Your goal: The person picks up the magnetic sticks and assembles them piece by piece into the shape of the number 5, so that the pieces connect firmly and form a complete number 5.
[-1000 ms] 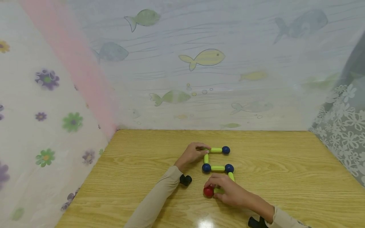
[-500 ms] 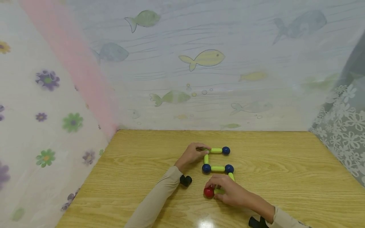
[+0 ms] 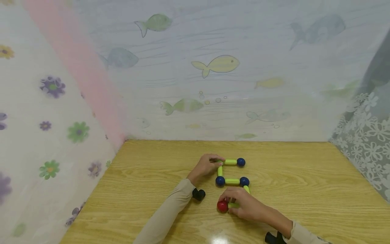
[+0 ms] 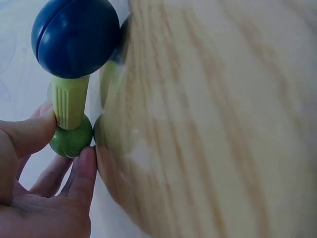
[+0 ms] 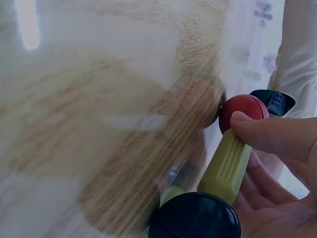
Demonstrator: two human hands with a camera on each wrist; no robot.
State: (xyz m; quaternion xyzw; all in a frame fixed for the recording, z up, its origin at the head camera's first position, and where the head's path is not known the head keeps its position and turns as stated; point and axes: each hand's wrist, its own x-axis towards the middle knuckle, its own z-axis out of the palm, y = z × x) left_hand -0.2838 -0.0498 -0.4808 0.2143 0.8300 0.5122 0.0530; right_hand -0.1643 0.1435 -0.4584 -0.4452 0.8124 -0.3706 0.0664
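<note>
Magnetic rods and balls form an S-shaped chain on the table. At its far left corner, my left hand [image 3: 204,167] pinches a green ball [image 4: 73,140], thumb against the yellow-green rod [image 4: 70,101] that joins it to a blue ball [image 4: 74,37]. My right hand [image 3: 248,205] pinches a red ball [image 3: 222,206] at the near end, thumb pressed on it where it meets its rod [image 5: 225,168]. A dark blue ball [image 5: 195,218] at that rod's other end is hidden under the hand in the head view. Between the hands lie two blue balls [image 3: 220,181] linked by a rod [image 3: 232,181].
The wood-grain table [image 3: 152,159] backs onto a fish-print curtain [image 3: 195,84], with a flower-print sheet [image 3: 58,142] on the left and lace [image 3: 371,142] on the right. Black wrist devices [image 3: 198,194] sit by both cuffs.
</note>
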